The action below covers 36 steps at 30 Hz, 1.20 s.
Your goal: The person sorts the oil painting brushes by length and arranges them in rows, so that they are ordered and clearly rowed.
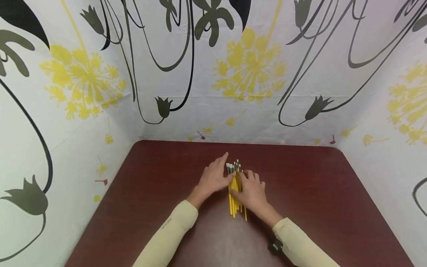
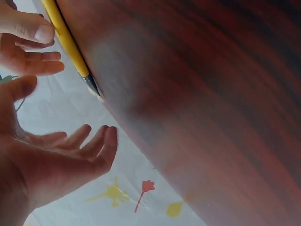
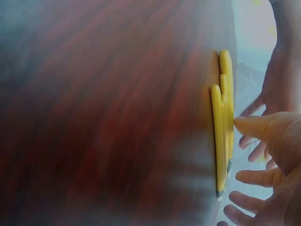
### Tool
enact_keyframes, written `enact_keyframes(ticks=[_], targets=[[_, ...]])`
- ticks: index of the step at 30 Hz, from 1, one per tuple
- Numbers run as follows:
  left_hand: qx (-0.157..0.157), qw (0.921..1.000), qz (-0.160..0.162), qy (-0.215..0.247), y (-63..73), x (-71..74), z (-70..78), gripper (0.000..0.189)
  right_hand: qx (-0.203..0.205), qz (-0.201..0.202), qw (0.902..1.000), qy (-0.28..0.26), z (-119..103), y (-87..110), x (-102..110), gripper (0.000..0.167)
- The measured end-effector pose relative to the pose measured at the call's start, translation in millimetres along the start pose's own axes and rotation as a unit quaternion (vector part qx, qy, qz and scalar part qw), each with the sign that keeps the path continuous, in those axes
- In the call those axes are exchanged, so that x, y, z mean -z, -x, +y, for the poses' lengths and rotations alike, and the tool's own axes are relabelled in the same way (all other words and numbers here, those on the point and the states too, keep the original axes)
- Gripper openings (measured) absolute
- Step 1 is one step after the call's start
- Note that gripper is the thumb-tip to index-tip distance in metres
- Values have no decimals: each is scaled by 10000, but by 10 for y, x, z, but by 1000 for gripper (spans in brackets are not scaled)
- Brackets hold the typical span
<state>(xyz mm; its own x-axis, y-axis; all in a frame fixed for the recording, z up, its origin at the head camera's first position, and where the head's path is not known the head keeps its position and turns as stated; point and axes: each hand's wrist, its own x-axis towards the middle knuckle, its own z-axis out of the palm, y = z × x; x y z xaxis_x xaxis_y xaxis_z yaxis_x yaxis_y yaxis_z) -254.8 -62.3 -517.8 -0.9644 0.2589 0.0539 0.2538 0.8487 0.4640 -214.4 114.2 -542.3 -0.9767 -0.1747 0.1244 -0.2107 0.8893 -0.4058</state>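
A bunch of yellow-handled paintbrushes [image 1: 232, 202] lies on the table, pale bristles pointing to the far side. My left hand [image 1: 212, 178] is along their left side, fingers extended and thumb reaching over the handles. From the right, my right hand [image 1: 254, 192] hovers at the bunch with its fingers spread and its thumb across the handles. In the right wrist view, the thumb of the right hand [image 3: 277, 183] overlaps the edge of the brushes [image 3: 225, 108]. The left wrist view shows one brush [image 2: 70, 44] beyond the loosely bent fingers of the left hand [image 2: 61, 162].
The dark red-brown table [image 1: 317, 193] has rounded far corners. A white cloth [image 1: 207, 111] with yellow, grey and black plant prints hangs behind it and at both sides. Under the right forearm shows a small dark device [image 1: 275, 246].
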Motion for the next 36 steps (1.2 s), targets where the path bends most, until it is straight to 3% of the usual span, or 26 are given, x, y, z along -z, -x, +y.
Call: enact_keyframes(ticks=[6,11,17,23,30,36], targets=[[462,9986,257,66,-64,-18,18,62,30,128,9998,137,-60,-22,-20,65],[756,9971,56,-77,-59,-21,30,32,106,94,9999,-1,-97,-37,-27,44],[954,9945,-367,-233,-70,-6,35,42,35,-136,9998,-117,-131,-50,-64,30],[951,9923,-709,-363,-112,-11,31,56,-37,-232,9997,-90,-161,-71,-45,20],[909,9913,-807,-510,-129,3,0,55,-194,-496,9985,-145,-185,-92,-43,14],[993,9906,-898,-270,-128,-28,7,50,-295,-530,9981,-44,-188,-80,-47,12]])
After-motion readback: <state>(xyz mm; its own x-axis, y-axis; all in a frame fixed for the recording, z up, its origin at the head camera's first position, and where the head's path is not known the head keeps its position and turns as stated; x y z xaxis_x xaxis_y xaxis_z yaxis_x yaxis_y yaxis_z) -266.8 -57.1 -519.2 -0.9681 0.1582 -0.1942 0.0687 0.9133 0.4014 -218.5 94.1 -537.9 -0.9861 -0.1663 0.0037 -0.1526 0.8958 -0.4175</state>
